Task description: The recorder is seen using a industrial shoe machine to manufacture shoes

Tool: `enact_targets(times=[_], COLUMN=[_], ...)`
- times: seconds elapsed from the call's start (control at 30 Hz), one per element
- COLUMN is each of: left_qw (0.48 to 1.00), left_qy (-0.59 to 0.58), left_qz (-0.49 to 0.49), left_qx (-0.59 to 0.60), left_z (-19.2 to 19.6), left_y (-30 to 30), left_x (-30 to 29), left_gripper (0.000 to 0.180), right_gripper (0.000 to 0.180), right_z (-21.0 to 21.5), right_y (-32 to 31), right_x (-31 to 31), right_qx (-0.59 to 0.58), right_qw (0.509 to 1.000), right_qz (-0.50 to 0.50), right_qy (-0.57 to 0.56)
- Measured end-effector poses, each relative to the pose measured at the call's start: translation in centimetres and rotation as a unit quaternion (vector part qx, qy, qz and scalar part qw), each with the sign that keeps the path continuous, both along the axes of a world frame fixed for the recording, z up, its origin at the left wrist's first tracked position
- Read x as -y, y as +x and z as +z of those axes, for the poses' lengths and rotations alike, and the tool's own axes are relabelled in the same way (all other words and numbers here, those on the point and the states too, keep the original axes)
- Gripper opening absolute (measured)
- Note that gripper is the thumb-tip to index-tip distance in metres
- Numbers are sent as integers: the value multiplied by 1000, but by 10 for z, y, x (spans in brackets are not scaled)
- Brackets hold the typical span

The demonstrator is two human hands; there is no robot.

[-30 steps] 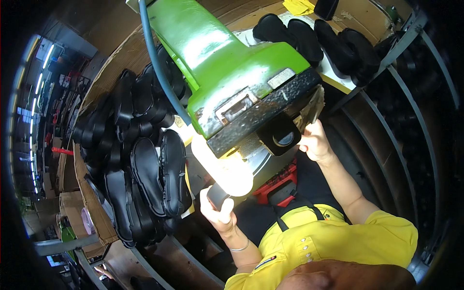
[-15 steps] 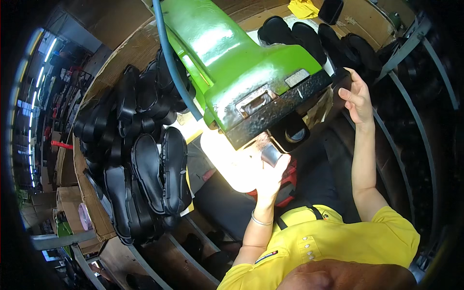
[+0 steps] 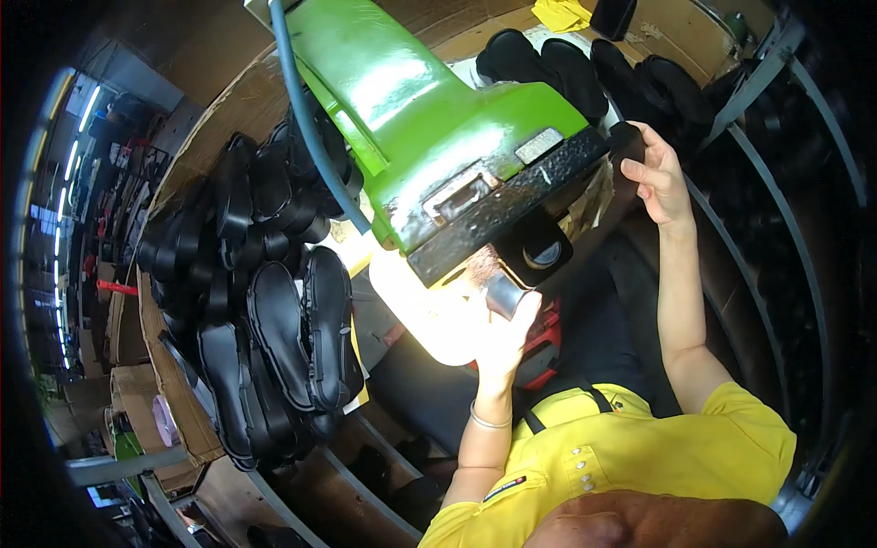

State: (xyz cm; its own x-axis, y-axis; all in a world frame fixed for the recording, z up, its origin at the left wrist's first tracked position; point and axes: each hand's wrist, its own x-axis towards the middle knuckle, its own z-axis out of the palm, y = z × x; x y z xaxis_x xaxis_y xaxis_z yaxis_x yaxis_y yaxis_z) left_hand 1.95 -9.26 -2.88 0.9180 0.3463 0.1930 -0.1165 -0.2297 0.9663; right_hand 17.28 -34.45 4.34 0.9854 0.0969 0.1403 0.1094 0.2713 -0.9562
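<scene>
My left hand [image 3: 501, 333] is raised under the green machine [image 3: 429, 128] and grips a small dark cylindrical piece [image 3: 505, 294] close to the machine's black lower plate [image 3: 512, 215]. A bright lamp glow [image 3: 429, 315] lies just left of that hand. My right hand [image 3: 660, 178] is up at the right end of the black plate and holds a black sole [image 3: 627, 144] by its edge, beside the plate. A black round part [image 3: 539, 248] hangs from the machine between my two hands.
A big pile of black sandal soles [image 3: 274, 320] lies on cardboard [image 3: 174, 393] to my left. More black soles [image 3: 585, 64] lie beyond the machine. A blue hose [image 3: 306, 137] runs down the machine. A red object [image 3: 546, 336] sits below; curved metal bars [image 3: 804, 292] at right.
Over the second my left hand rose from lower left to under the machine with the dark piece. My right hand swung out from the machine's underside to the right with the black sole.
</scene>
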Motion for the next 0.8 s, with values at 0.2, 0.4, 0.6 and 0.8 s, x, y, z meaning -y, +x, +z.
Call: enact_targets(times=[0.2,0.4,0.6,0.8], left_qw=[998,983,967,969], left_qy=[-44,-154,-232,-213], left_qz=[16,24,-24,-102], left_qx=[38,97,100,66], left_z=[-3,0,6,33], left_y=[0,-1,-6,-26], left_x=[-5,-20,-39,-71], left_gripper=[42,42,44,49], right_gripper=[44,46,50,53], right_z=[-4,-14,-18,-27], right_y=[1,-7,-27,-58], right_x=[-10,-24,-31,-54], right_qx=[-36,-53,-75,-91], right_qw=[998,997,993,994], right_qz=[37,32,40,16], right_qy=[24,56,76,64])
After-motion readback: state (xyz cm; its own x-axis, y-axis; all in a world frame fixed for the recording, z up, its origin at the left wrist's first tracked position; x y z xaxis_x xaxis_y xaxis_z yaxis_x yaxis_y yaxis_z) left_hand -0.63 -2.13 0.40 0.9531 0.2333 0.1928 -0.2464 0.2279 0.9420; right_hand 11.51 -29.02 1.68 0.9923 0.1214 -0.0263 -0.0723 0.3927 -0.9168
